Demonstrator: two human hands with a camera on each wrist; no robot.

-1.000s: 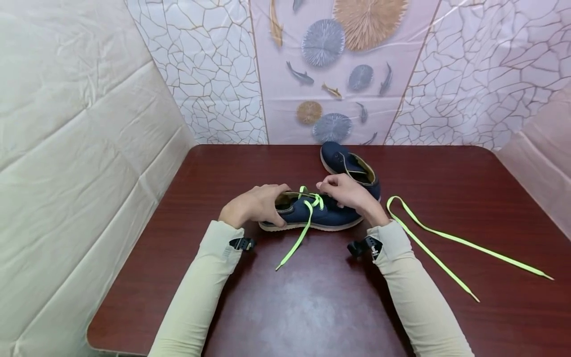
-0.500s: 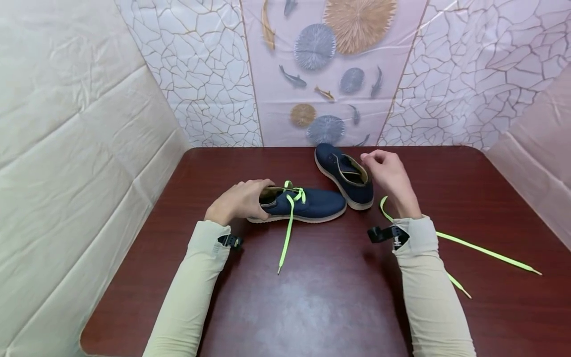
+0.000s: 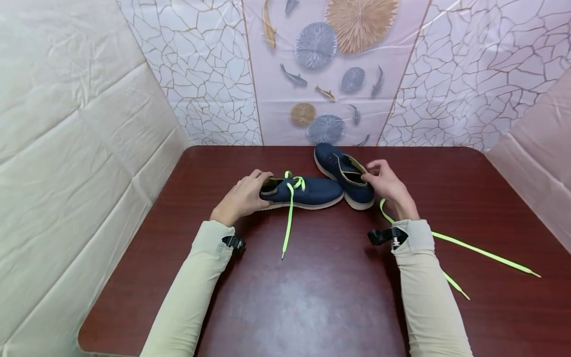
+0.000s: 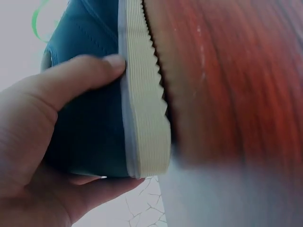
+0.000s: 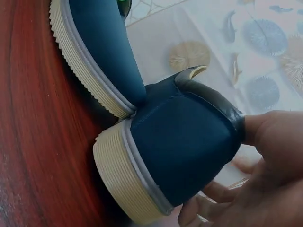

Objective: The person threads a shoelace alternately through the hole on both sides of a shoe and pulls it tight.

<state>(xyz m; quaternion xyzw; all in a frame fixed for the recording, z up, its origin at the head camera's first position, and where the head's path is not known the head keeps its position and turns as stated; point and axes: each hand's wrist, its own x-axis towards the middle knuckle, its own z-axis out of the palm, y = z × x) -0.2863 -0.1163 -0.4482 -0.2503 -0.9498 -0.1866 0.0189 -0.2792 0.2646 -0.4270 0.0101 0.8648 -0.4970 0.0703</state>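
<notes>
My left hand (image 3: pixel 243 198) grips the heel of a navy shoe (image 3: pixel 318 192) lying sideways on the table, toe to the right. Its thumb presses the heel side just above the pale ridged sole (image 4: pixel 147 118) in the left wrist view. A neon yellow lace (image 3: pixel 289 223) runs through this shoe's eyelets, one end trailing toward me. My right hand (image 3: pixel 391 191) holds the heel of the second navy shoe (image 3: pixel 358 192), thumb at the collar (image 5: pixel 208 92) and fingers behind the heel. No lace shows in that shoe; its heel end touches the first shoe's toe.
A loose neon yellow lace (image 3: pixel 486 254) lies on the right of the dark red table (image 3: pixel 285 297), partly hidden under my right forearm. A patterned cloth wall (image 3: pixel 214 74) stands behind the table, and a pale quilted wall (image 3: pixel 76 163) on the left.
My right hand has left the laced shoe's eyelets, swung right and come down on the second shoe's heel. My left hand has shifted the laced shoe slightly away from me.
</notes>
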